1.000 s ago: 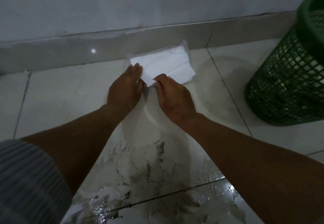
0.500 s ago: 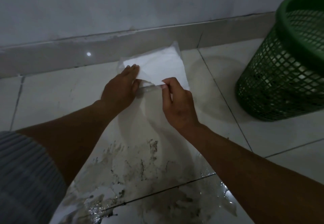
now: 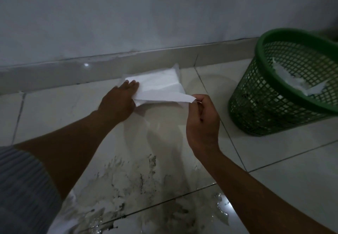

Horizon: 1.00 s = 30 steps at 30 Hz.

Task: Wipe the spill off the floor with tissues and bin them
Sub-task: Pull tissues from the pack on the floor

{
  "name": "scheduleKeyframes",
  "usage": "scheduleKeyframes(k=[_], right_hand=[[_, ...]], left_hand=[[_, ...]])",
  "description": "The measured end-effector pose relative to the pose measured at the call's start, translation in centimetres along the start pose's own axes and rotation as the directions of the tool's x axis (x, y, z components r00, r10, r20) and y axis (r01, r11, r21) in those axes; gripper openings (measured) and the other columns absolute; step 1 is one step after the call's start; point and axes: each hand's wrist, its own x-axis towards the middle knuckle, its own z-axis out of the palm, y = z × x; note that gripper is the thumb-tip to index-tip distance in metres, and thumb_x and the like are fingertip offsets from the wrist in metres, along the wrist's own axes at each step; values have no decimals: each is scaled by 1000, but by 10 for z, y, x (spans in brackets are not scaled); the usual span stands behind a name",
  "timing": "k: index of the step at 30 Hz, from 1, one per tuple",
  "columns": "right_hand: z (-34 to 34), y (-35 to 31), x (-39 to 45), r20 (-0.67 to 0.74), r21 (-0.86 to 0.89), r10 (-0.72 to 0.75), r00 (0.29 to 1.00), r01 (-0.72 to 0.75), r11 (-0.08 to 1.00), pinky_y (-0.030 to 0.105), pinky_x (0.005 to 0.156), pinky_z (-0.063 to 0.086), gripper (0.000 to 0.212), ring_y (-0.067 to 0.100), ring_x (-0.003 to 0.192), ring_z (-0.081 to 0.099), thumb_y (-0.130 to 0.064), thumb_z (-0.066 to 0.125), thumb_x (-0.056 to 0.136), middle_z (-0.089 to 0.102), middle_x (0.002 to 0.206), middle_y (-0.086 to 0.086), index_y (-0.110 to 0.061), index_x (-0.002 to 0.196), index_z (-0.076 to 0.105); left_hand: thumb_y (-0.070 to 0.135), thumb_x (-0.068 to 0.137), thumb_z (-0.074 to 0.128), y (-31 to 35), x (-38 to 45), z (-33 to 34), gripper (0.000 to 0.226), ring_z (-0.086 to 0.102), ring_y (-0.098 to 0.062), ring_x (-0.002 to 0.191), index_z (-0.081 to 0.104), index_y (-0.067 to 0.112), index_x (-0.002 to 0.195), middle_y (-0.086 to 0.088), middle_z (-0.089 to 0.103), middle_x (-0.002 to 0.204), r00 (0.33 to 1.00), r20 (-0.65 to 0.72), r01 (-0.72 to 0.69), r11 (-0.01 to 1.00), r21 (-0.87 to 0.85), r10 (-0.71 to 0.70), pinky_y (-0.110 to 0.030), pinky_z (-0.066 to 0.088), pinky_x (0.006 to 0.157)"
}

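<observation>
One tissue [image 3: 164,96] is being drawn from the tissue pack [image 3: 161,81], which lies on the floor [image 3: 54,109] at the far side, just beside the skirting [image 3: 54,72] of the wall. The left hand [image 3: 118,102] lies flat on the near-left end of the pack, fingers spread and closing on nothing, pinning it down. The right hand [image 3: 201,120] has its grip narrowed to a pinch, thumb and forefinger holding the tissue's right corner, lifted a little off the pack. The sheet stretches between the two hands, and its left end appears not yet free.

By my reading the step in hand is fetching a fresh sheet; wiping comes after. The next move calls for a steady pull toward the near right while the left hand keeps the pack from sliding, gently enough that the thin paper does not tear.

The spill [image 3: 146,197] spreads across the near floor between the forearms, grey and streaked, with wet glints at the near right. Carrying the sheet back to it looks unobstructed. The green bin [image 3: 265,105] stands at the right, apart from the right hand, its mesh wall tilted in this view and white crumpled tissues [image 3: 296,85] already inside. Wall and skirting close off the far side.
</observation>
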Motion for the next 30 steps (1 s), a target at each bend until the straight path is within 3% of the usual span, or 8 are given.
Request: scheduleKeyframes(k=[4,10,13,16,21,24,26,30], right_hand=[[7,-31,12,46,-29,-36,998,37,999,14,46,33,15,-2,51,47,-16,48,98,53,59,-15,-22,87,56],[15,-44,23,135,-69,-12,991,22,997,18,46,35,17,1,49,46,-18,48,101,48,56,-9,-17,86,57],[13,-37,24,138,-80,-12,990,23,997,20,43,34,18,1,47,45,-18,46,102,48,55,-9,-18,86,55],[11,-30,21,97,-59,-6,995,12,998,18,42,32,18,1,44,43,-13,46,101,46,52,-11,-19,86,55],[-1,-33,19,-39,29,32,999,-30,999,17,46,34,17,1,48,45,-15,47,99,49,55,-15,-21,85,55],[-12,-41,28,-95,69,47,994,-40,997,18,49,40,17,1,55,51,-21,46,100,56,62,-19,-23,86,54],[-18,-47,33,-85,64,2,996,4,998,14,48,38,17,-1,52,49,-21,46,100,56,62,-20,-22,84,53],[-19,-58,27,67,-30,-93,993,95,995,14,47,32,18,2,48,45,-20,49,99,50,58,-16,-22,81,52]], left_hand=[[9,92,53,0,-9,-21,69,22,-22,150,24,17,154,-5,24,162,1000,2,-23,999,-36,23,-38,21,120],[44,80,73,8,-10,-21,96,27,-22,147,15,29,155,0,19,163,960,274,82,994,-67,-61,-33,26,116],[53,88,61,9,-5,-3,77,27,-19,148,29,25,153,2,24,161,985,156,87,990,-108,-70,-35,23,118],[33,96,57,13,-5,9,48,38,-23,143,50,18,142,-1,40,154,996,-54,60,992,-113,-66,-37,29,114],[22,98,54,25,-4,8,37,61,-39,114,59,9,132,-17,60,134,988,-142,56,997,-49,-62,-47,49,90],[25,99,50,28,-1,3,35,64,-40,103,60,9,128,-17,62,125,991,-124,59,998,3,-58,-45,51,80],[31,98,53,27,1,0,41,62,-41,109,55,10,133,-18,58,130,995,-52,83,997,6,-82,-46,50,86],[33,94,61,24,-11,-14,59,40,-30,141,43,12,146,-8,39,155,997,13,81,994,-76,-80,-42,34,110]])
